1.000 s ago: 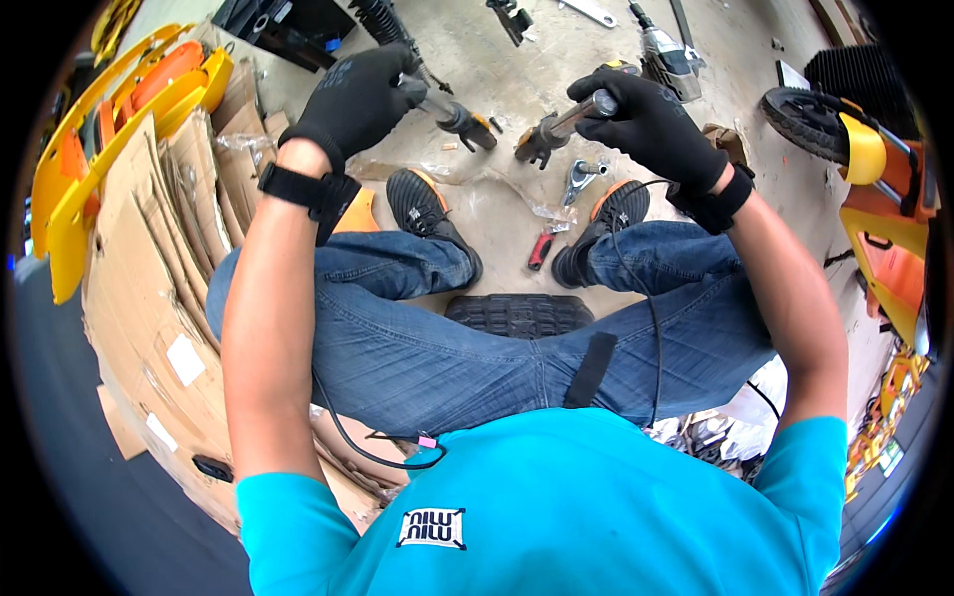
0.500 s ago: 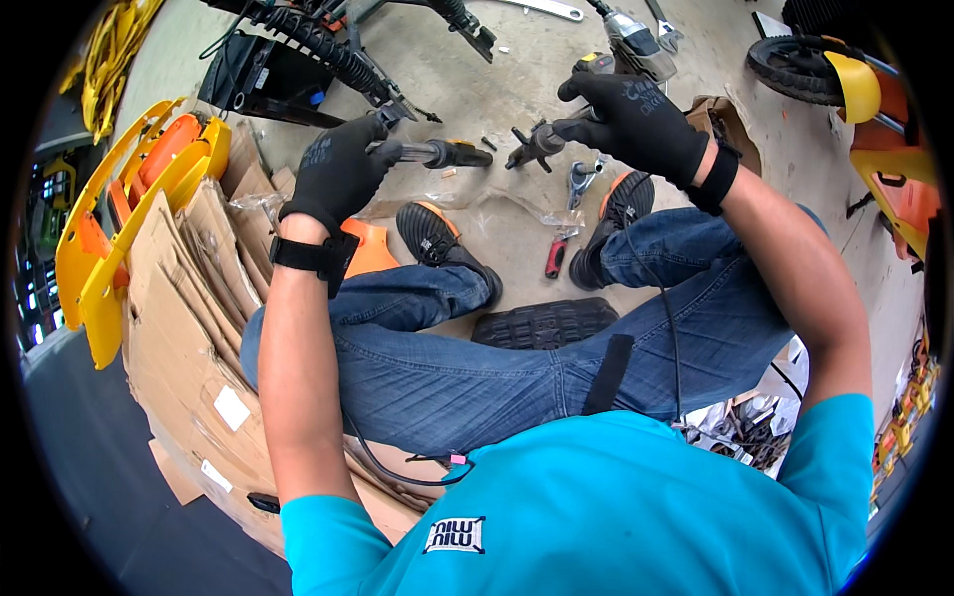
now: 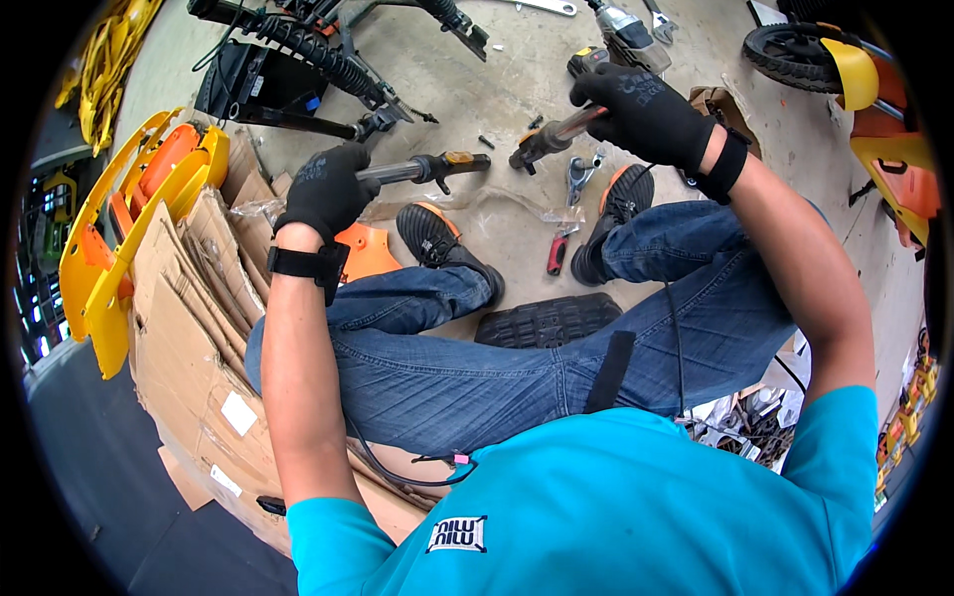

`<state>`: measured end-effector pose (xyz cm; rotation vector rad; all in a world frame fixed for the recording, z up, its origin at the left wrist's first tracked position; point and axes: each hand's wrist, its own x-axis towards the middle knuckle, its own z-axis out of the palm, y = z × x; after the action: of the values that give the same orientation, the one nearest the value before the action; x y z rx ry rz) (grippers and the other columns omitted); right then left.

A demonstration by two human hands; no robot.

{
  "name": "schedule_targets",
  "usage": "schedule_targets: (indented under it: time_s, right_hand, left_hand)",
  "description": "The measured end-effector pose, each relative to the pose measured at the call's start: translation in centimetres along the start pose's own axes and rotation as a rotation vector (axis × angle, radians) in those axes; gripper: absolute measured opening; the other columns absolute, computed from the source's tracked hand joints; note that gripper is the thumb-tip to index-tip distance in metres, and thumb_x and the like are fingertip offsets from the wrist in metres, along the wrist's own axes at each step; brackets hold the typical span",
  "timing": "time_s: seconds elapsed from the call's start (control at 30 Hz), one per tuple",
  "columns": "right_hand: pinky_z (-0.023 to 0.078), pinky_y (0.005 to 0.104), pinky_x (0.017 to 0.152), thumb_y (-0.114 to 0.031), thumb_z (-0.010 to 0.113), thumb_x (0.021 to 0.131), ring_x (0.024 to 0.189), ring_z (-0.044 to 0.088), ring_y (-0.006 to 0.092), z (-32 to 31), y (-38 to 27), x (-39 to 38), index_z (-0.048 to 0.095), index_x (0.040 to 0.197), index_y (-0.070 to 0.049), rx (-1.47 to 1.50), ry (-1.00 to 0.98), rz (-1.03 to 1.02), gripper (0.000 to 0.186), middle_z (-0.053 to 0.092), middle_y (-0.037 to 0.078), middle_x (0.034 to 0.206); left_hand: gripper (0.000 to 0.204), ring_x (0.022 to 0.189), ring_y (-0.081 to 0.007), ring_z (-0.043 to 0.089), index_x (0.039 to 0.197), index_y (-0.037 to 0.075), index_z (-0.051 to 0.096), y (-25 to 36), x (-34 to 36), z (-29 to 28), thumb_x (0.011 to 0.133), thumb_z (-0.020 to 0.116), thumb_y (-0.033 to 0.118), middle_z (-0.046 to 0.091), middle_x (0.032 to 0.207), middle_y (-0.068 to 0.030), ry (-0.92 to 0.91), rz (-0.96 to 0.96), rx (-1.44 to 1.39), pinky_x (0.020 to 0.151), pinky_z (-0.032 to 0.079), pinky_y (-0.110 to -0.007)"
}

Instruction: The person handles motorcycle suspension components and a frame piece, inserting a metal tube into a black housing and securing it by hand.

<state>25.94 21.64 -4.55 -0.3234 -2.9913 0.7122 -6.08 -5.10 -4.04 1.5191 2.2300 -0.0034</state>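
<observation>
My left hand point(image 3: 323, 189), in a black glove, is closed around the grey tube of a fork leg point(image 3: 437, 167). That leg lies nearly level above the floor, its dark bracket end toward the middle. In my right hand point(image 3: 651, 119), also gloved, is a second fork leg point(image 3: 550, 142), gripped at its upper end and slanting down to the left. The two bracket ends face each other with a gap between them. Small dark bolts point(image 3: 486, 142) lie on the floor near that gap. A ratchet wrench point(image 3: 578, 181) and a red-handled tool point(image 3: 557, 254) lie between my feet.
A cordless power tool point(image 3: 624, 38) and an adjustable wrench point(image 3: 661, 24) lie beyond my right hand. A black frame with a spring shock point(image 3: 318, 60) stands far left. Cardboard sheets point(image 3: 189, 328) and yellow panels point(image 3: 109, 298) stack at my left. A black tyre piece point(image 3: 547, 323) lies below my knees.
The right fork leg has swung from a nearly level pose to a slant, and my right fingers have closed more around it. The left hand has dropped slightly and moved left, its leg turning a little.
</observation>
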Motion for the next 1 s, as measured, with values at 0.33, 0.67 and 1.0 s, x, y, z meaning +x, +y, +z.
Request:
schedule_targets:
  time_s: [0.33,0.67,1.0]
  right_hand:
    - [0.059,0.046,0.08,-0.021,0.073,0.074,0.089,0.072,0.0377,1.6,3.7,-3.7,0.073,0.091,-0.003,-0.346,-0.573,0.23,0.024,0.073,0.02,0.092]
    - [0.055,0.0486,0.085,-0.02,0.063,0.085,0.096,0.069,0.0418,3.3,2.6,-6.7,0.065,0.102,-0.001,0.033,-0.585,0.47,0.026,0.07,0.025,0.097]
    - [0.052,0.0333,0.052,-0.034,0.069,0.093,0.058,0.063,0.0178,1.3,2.7,-4.9,0.062,0.103,0.003,0.412,-0.345,0.612,0.039,0.063,0.012,0.079]
  left_hand:
    - [0.034,0.093,-0.0378,0.071,0.1,0.003,0.073,-3.2,-2.0,4.8,0.075,0.077,0.025,0.072,0.097,-0.0226,-0.521,-0.196,0.161,0.082,0.056,-0.046]
    - [0.022,0.103,-0.0422,0.067,0.101,0.002,0.068,-0.9,-1.2,3.8,0.083,0.063,0.015,0.071,0.106,-0.024,-0.375,-0.126,0.1,0.087,0.054,-0.047]
    - [0.035,0.064,-0.0237,0.065,0.105,0.001,0.064,2.2,-0.7,5.7,0.086,0.075,0.029,0.065,0.083,-0.0138,-0.219,0.028,-0.407,0.059,0.054,-0.036]
